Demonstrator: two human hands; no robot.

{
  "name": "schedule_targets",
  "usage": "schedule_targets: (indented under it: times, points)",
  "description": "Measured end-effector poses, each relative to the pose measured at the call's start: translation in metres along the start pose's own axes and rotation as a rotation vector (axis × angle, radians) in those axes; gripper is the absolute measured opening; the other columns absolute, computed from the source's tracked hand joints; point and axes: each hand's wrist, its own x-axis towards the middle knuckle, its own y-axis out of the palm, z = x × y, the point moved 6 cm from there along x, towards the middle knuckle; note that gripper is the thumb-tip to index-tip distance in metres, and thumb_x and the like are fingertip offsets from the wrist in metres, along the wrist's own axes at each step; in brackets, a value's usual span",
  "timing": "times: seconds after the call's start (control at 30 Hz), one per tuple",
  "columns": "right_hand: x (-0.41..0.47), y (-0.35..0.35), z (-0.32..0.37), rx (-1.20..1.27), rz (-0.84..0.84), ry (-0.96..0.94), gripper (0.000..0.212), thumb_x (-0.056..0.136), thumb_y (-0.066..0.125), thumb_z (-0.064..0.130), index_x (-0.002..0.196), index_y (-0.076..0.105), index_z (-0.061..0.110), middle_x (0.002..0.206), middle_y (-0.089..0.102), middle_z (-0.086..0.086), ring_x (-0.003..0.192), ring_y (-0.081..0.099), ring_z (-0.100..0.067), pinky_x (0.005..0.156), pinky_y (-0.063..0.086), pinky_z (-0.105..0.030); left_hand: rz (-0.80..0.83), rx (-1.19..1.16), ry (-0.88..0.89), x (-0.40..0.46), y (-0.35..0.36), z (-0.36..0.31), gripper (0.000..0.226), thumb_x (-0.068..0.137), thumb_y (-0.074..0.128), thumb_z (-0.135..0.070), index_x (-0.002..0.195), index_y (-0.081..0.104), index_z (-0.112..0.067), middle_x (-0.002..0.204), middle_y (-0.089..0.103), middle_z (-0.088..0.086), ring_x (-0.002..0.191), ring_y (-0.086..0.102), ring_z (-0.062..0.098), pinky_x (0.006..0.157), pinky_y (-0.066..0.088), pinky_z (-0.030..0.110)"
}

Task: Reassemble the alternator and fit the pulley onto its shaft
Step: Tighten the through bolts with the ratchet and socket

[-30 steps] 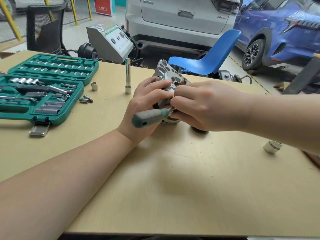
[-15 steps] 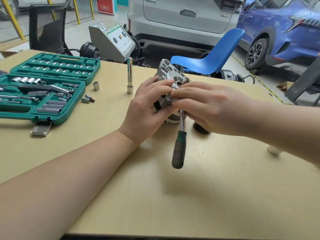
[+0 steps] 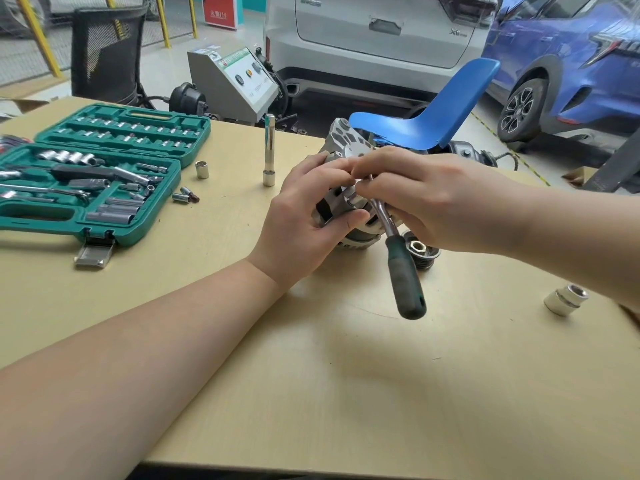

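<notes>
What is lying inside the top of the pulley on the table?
A hex nut sits in the pulley's recess. The right hand and ratchet handle cover the pulley's far and left sides.

Table [image 3: 346,393]; socket case [image 3: 104,174]; pulley [image 3: 423,252]

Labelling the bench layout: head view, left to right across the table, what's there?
Green socket case → short loose socket → tall upright deep socket → left hand holding the alternator → ratchet handle → pulley → large socket on its side.
</notes>
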Motion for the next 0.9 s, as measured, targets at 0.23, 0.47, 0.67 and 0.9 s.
schedule_targets:
  times: [0.23,0.47,0.67,0.9]
  points:
    - [0.002,-0.009,0.003,-0.048,-0.065,-0.102,0.022,0.101,0.053,-0.007,0.112,0.071,-0.005,0.119,0.070,-0.020,0.115,0.067,-0.040,0.101,0.055,-0.046,0.007,0.011,0.040,0.000,0.002,0.004,0.031,0.093,0.085,-0.017,0.121,0.074,-0.007,0.143,0.068,0.006,0.146,0.052,0.036,0.122,0.040,0.057]
    - [0.004,-0.010,0.005,-0.078,0.012,-0.010,0.023,0.095,0.062,-0.006,0.115,0.072,-0.004,0.116,0.070,-0.022,0.092,0.064,-0.042,0.084,0.057,-0.048,-0.006,0.026,0.092,-0.001,0.002,0.004,0.018,0.093,0.084,-0.012,0.105,0.077,-0.001,0.140,0.069,0.015,0.145,0.053,0.033,0.120,0.040,0.060]
    - [0.017,-0.012,0.005,-0.053,0.032,0.123,0.023,0.105,0.056,0.015,0.104,0.070,-0.004,0.096,0.066,-0.021,0.084,0.062,-0.041,0.077,0.055,-0.051,-0.011,0.048,0.123,0.001,0.002,0.006,0.021,0.090,0.087,-0.007,0.104,0.074,0.003,0.138,0.070,0.012,0.141,0.056,0.024,0.116,0.044,0.062]
    - [0.029,-0.005,-0.019,0.221,0.012,0.673,0.036,0.096,0.063,0.051,0.092,0.072,0.016,0.077,0.059,0.003,0.074,0.053,-0.022,0.066,0.045,-0.035,-0.036,0.054,0.164,0.004,-0.002,-0.003,0.019,0.094,0.086,-0.014,0.100,0.076,0.001,0.099,0.068,-0.004,0.104,0.061,0.020,0.094,0.055,0.042]
